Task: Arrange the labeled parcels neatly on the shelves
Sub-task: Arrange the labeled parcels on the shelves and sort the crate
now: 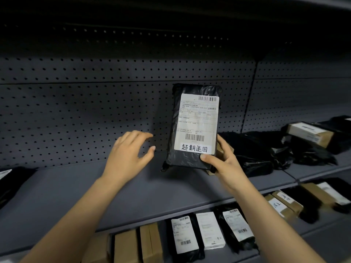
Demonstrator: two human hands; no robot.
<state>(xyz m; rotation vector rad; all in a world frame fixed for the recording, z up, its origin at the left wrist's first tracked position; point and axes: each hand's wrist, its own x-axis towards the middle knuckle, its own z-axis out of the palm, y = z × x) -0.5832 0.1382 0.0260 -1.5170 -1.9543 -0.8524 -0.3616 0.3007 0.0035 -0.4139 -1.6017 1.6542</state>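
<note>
A black plastic-wrapped parcel (191, 158) with a white shipping label stands upright on the grey shelf (95, 186), its back near the pegboard wall. My right hand (222, 160) grips its lower right corner, thumb on the front just under the label. A bit of brown cardboard shows behind that corner. My left hand (129, 152) hovers open to the left of the parcel, fingers spread and loosely bent, holding nothing.
Black bags (266, 154) and a cardboard box (311, 133) lie piled on the same shelf to the right. A dark parcel (11, 181) sits at the far left. The lower shelf holds several labeled black parcels (186, 236) and brown boxes (150, 243).
</note>
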